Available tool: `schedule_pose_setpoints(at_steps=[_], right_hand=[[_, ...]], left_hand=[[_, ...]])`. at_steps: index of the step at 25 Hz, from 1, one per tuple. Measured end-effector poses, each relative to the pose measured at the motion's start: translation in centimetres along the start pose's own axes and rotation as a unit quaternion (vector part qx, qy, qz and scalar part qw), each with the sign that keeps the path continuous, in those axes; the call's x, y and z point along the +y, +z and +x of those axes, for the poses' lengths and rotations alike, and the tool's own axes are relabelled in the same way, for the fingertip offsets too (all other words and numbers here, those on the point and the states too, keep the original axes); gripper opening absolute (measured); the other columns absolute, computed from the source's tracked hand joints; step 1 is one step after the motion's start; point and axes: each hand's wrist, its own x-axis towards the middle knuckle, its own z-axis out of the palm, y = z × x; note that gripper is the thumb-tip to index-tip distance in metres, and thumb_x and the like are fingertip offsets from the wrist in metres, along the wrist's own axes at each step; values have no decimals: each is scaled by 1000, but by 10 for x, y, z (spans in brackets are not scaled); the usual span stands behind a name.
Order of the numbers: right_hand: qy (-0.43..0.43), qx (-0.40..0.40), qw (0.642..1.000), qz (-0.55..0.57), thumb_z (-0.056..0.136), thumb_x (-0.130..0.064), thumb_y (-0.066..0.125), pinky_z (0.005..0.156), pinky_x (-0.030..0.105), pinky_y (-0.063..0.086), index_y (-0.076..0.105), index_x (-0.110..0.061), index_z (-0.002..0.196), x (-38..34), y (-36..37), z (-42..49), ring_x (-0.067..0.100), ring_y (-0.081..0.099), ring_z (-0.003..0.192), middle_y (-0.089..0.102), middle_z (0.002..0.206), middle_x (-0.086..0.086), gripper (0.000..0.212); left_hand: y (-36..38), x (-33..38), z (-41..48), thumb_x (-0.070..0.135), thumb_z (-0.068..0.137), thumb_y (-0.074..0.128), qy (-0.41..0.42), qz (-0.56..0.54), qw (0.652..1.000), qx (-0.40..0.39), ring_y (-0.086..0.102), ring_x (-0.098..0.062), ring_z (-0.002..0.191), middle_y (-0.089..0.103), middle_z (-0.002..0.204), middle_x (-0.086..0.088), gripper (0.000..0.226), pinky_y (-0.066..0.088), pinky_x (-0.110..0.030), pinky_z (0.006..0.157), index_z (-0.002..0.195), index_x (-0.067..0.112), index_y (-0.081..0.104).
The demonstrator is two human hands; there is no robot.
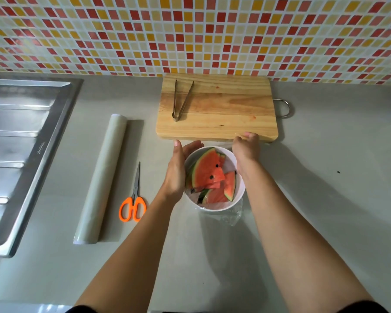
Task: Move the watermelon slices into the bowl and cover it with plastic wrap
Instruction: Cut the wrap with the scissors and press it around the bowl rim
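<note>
A white bowl (240, 193) stands on the grey counter just in front of the cutting board and holds several watermelon slices (207, 170). A sheet of clear plastic wrap (230, 216) lies over the bowl and bunches at its near right side. My left hand (178, 170) lies flat against the bowl's left side, fingers straight and thumb pointing away from me. My right hand (246, 147) is at the bowl's far right rim. Its fingers are curled down and pinch the wrap's far edge.
A wooden cutting board (224, 109) with metal tongs (180, 100) on it sits against the tiled wall. Left of the bowl lie orange-handled scissors (133, 204) and the plastic wrap roll (102, 177). A steel sink drainboard (16, 154) fills the far left.
</note>
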Motion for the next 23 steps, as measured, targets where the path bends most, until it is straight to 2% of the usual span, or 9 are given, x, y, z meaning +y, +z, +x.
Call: schedule_pose_setpoints(at_steps=[3,7,11,14,18,19,21,23], right_hand=[[-9,17,1000,9,89,-11,44,72,25,37,45,-10,123,0,0,-1,18,49,85,55,122,12,33],[3,14,1000,21,89,-10,44,73,24,36,44,-9,124,2,1,2,17,48,87,55,124,12,35],[15,16,999,35,88,-8,44,77,27,40,45,-7,124,1,1,2,23,54,98,55,122,13,36],[45,7,997,62,86,-6,43,75,25,38,50,-9,117,-1,0,3,22,51,90,52,106,5,32],[93,-46,992,74,87,-9,39,72,24,39,51,-16,102,-4,-3,4,21,51,84,51,94,1,20],[100,-52,991,77,88,-8,39,70,25,39,51,-14,97,-5,-4,3,20,50,79,51,89,2,16],[98,-76,991,55,88,-11,42,71,28,44,52,-13,83,-4,-8,4,21,52,80,54,87,5,12],[90,-111,989,29,89,-15,47,73,30,47,54,-16,75,-2,-14,4,21,55,82,59,91,5,16]], left_hand=[[1,7,1,60,94,6,-32,18,999,4,65,-13,101,69,110,3,69,52,-29,86,115,27,63],[3,9,3,60,94,2,-47,44,998,-11,63,-22,106,68,113,-6,76,48,-43,96,117,20,63],[3,7,7,64,91,0,-70,67,995,-8,62,-27,108,67,115,-11,84,44,-49,100,119,16,62],[2,2,6,65,91,0,-79,42,996,7,64,-24,103,70,110,-8,84,48,-44,96,114,19,66],[-6,2,10,61,93,2,-23,70,997,4,49,-17,123,52,136,0,73,38,-39,106,135,22,48],[-9,3,12,60,93,3,-3,84,996,-15,50,-12,122,53,135,5,71,40,-33,103,135,24,47],[-11,3,11,59,94,5,2,101,994,-37,59,-5,109,62,121,11,67,48,-21,88,127,29,56],[-11,1,9,57,96,5,7,112,993,-23,62,-8,104,67,112,8,68,50,-21,82,121,28,61]])
